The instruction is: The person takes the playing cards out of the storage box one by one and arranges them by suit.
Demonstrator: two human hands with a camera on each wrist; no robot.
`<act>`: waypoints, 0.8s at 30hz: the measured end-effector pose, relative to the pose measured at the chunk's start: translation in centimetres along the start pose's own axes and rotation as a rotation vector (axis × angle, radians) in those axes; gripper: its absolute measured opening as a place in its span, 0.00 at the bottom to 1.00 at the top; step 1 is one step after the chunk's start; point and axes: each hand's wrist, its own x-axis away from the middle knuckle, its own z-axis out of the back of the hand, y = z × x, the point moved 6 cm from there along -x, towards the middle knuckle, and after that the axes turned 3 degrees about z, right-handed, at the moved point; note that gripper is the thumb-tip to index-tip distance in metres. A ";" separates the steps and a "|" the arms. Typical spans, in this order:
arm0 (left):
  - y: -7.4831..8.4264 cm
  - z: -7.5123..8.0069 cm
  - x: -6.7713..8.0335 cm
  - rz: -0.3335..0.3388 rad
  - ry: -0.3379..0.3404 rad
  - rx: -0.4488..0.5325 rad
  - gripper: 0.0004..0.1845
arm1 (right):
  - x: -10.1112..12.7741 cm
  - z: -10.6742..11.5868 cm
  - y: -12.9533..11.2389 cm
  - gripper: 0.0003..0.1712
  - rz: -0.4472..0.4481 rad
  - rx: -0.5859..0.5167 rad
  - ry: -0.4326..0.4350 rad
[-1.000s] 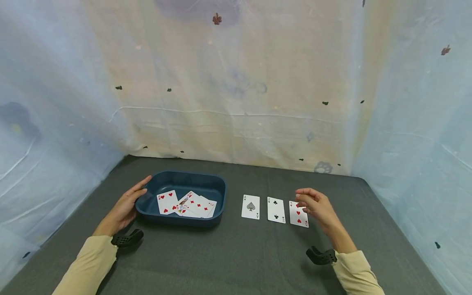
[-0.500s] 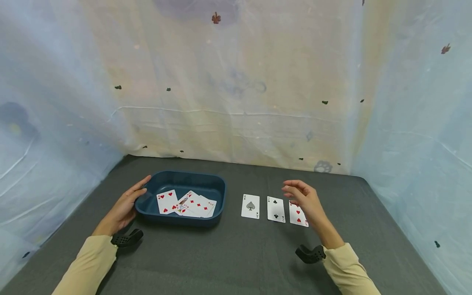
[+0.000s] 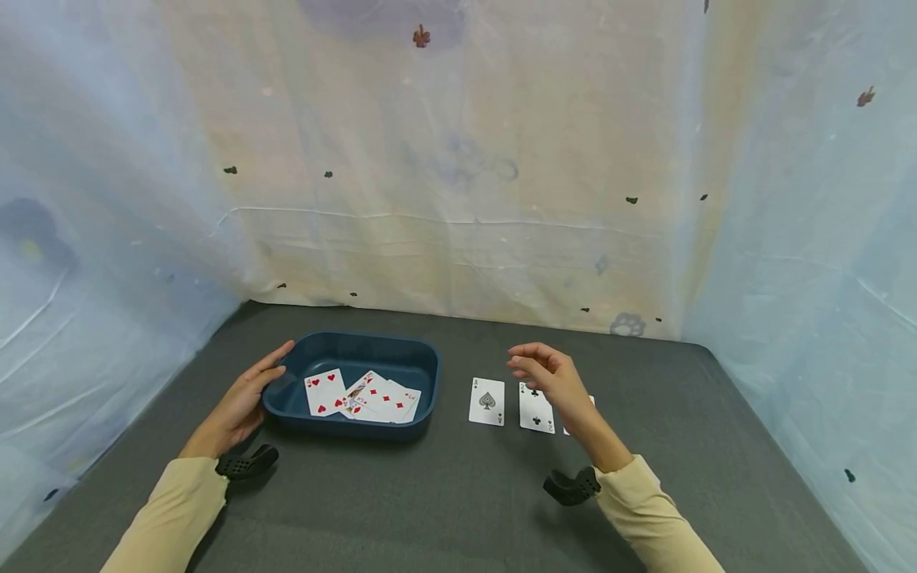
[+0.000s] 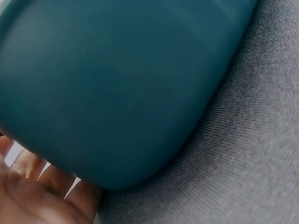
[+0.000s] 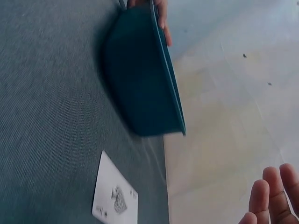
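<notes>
My left hand grips the left end of a dark blue tray, its thumb at the rim. In the left wrist view the fingers lie against the tray's outer wall. Several playing cards lie face up inside, hearts and diamonds among them. My right hand hovers with bent fingers and nothing in it, above the row of cards right of the tray. That row has an ace of spades, a two of clubs and a three of hearts, mostly hidden by the hand.
A dark grey cloth covers the table. Pale patterned curtains hang behind it and along both sides. Each wrist carries a black strapped device.
My right hand has moved left, from over the three of hearts to over the two of clubs. The left hand, tray and cards have stayed in place.
</notes>
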 end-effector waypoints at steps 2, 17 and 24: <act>0.0 0.0 0.0 0.002 -0.001 -0.002 0.31 | -0.3 -0.7 -0.2 0.16 0.004 -0.005 -0.021; -0.1 0.0 -0.1 -0.003 0.000 0.003 0.30 | -2.0 -6.4 -2.2 0.15 0.059 -0.018 -0.168; -0.1 0.0 0.0 0.003 -0.008 0.025 0.29 | -2.8 -8.4 -2.5 0.16 0.075 0.018 -0.192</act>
